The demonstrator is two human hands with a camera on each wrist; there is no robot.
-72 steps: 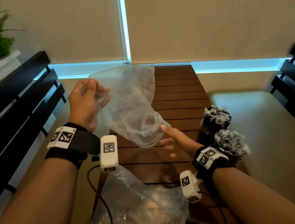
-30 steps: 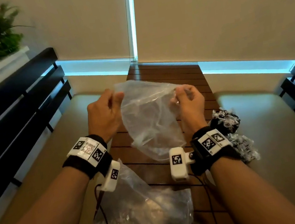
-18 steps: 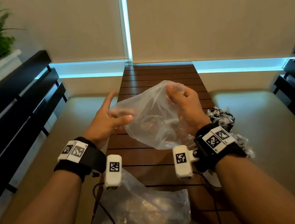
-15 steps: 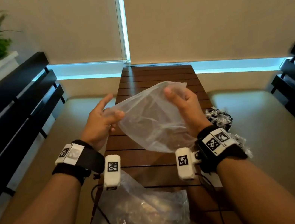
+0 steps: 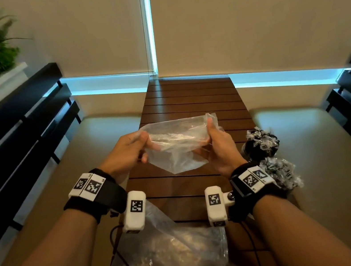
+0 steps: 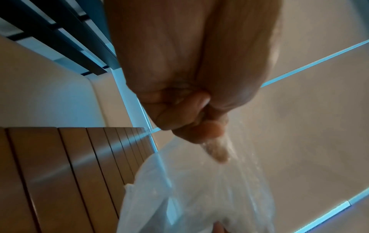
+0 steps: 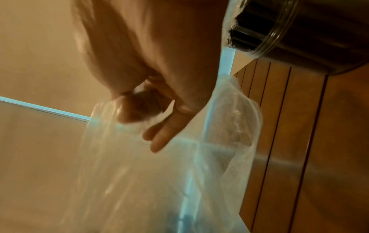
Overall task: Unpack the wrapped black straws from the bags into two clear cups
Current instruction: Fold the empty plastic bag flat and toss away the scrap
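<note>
1. My left hand pinches the left end of the bag. My thumb and fingers are curled tight on the thin plastic.
2. My right hand pinches the right end the same way, thumb on top.
3. The bag hangs between my two hands, up off the table. It runs longways from one hand to the other, side to side. It looks empty to me.
4. The straws sit in two cups, just right of my right hand and a bit nearer to me. So my right hand is the closer one to them.
5. A second bag lies on the table below my wrists, close to my body. I think it has nothing left in it, but I cannot be sure.
6. I see no words or brand names anywhere. The only marks are black and white square codes on my wrist bands.
</note>
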